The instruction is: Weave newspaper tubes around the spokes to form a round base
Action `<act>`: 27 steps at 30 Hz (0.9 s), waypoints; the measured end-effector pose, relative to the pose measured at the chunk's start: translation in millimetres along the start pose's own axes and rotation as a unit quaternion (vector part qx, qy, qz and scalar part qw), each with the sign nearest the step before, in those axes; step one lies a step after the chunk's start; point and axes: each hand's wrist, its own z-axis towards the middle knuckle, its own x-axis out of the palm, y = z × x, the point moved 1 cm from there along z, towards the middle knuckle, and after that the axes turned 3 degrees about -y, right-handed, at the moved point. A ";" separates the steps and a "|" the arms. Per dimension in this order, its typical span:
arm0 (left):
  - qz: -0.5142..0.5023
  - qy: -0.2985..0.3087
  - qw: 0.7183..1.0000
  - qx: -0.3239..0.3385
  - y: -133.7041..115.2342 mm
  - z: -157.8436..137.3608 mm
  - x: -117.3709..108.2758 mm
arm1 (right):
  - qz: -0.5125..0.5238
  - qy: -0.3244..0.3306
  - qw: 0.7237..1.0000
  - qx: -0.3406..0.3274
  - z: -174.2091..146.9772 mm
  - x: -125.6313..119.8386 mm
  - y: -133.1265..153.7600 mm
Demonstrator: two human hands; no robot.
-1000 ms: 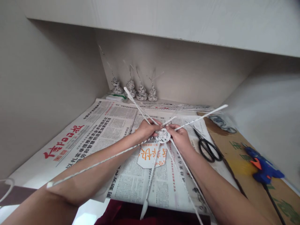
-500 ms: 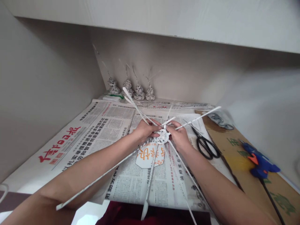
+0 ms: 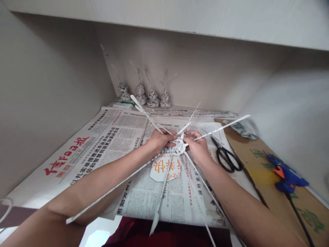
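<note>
Between my hands is a small round weave of rolled newspaper (image 3: 179, 146), with several long paper strands spreading out from it on all sides. My left hand (image 3: 162, 140) pinches its left edge, thumb and fingers closed on it. On the opposite edge my right hand (image 3: 195, 143) is closed, its fingertips at a strand by the rim. One long paper strand (image 3: 223, 127) sticks out to the right past that hand. Another strand (image 3: 113, 192) runs toward me over my left forearm. Below the weave lies a pale card with orange characters (image 3: 166, 168).
Newspaper sheets (image 3: 102, 147) cover the table. Black-handled scissors (image 3: 227, 159) lie to the right, beside cardboard (image 3: 259, 171) bearing a blue glue gun (image 3: 286, 176). Several woven gourd shapes (image 3: 153, 99) stand at the back wall, near loose paper sticks (image 3: 192, 114). A shelf (image 3: 180, 17) overhangs.
My right hand's fingers have shifted a little at the rim. A thin strand at the back now leans further right, and the right strand points slightly further out. The view has shifted slightly.
</note>
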 end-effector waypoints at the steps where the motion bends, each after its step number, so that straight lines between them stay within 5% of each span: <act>1: -0.003 -0.008 1.000 0.003 -0.7 0.7 -0.7 | 0.012 0.016 1.000 0.020 0.0 0.3 1.1; 6: -0.021 -0.024 0.999 0.019 -4.0 1.1 -2.1 | 0.047 0.102 0.992 0.062 1.4 0.6 -1.6; 13: -0.018 0.001 1.000 0.008 -3.5 0.8 -2.2 | 0.037 0.094 0.995 0.000 3.5 -3.0 -12.1; 19: 0.004 0.027 1.000 -0.007 -3.3 0.3 -1.4 | 0.078 0.099 0.992 0.017 -0.2 -1.0 -5.7; 27: 0.030 0.036 0.997 0.059 0.4 0.5 -1.4 | 0.085 0.082 0.991 0.055 1.4 -1.4 -7.7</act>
